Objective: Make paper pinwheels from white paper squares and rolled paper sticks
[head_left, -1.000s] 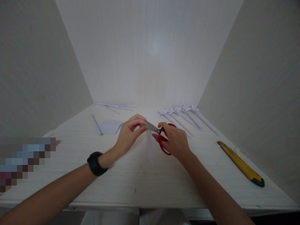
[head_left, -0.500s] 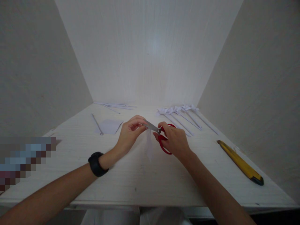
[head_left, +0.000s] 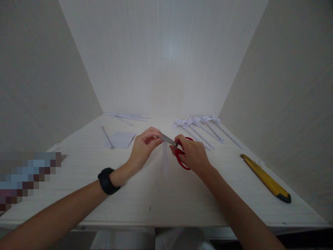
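Observation:
Red-handled scissors are gripped in my right hand, with my fingers around the handles. Their metal blades point left and reach the fingertips of my left hand. A thin white piece of paper hangs below the blades, its upper end pinched by my left fingers. My left wrist wears a black watch. Left of that hand, a sheet of white paper lies flat, with a thin rolled paper stick beside it.
Several paper sticks with folded pinwheel-like tops lie at the back right. More thin paper sticks rest at the back left. A yellow box cutter lies near the right wall. A blurred-out object sits at the left edge.
Almost nothing differs. Both hands, the scissors and the hanging paper stay in nearly the same place, and the view has shifted very slightly.

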### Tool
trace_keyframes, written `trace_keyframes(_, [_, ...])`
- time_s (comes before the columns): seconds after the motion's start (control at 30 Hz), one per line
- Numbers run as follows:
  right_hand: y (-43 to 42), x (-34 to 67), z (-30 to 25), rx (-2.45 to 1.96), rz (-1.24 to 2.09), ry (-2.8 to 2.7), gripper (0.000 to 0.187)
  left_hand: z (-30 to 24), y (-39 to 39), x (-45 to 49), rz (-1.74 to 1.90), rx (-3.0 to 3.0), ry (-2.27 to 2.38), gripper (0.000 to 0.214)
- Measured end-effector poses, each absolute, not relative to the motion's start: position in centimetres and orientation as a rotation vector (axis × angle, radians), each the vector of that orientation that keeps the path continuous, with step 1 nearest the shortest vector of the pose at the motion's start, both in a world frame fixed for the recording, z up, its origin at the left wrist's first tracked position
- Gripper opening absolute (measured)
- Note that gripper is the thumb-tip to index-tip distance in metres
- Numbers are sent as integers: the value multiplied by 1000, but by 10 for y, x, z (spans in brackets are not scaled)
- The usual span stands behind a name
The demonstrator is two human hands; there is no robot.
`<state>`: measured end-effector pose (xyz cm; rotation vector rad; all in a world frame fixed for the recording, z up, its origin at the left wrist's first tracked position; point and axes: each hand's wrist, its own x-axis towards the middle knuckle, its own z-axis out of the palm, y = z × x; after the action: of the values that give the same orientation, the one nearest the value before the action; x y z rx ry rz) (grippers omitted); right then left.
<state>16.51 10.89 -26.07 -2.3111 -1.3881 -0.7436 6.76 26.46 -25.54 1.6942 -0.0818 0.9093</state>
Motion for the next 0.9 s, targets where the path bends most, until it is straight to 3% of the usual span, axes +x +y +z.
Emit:
trace_keyframes(0.47, [110, 175, -265, -2158, -532, -1110, 29, -251, 260, 66, 914, 1661, -91, 7])
trace_keyframes(0.57, [112, 179, -263, -2011, -328, -1017, 26, -251, 259, 65, 871, 1654, 10, 10])
trace_keyframes(0.73, [119, 180, -261, -1486, 320, -871, 27, -258, 265, 70, 791, 1648, 161, 13])
trace_keyframes(0.9, [125, 184, -270, -1402, 404, -903, 38, -263, 266, 74, 695, 1661, 183, 14])
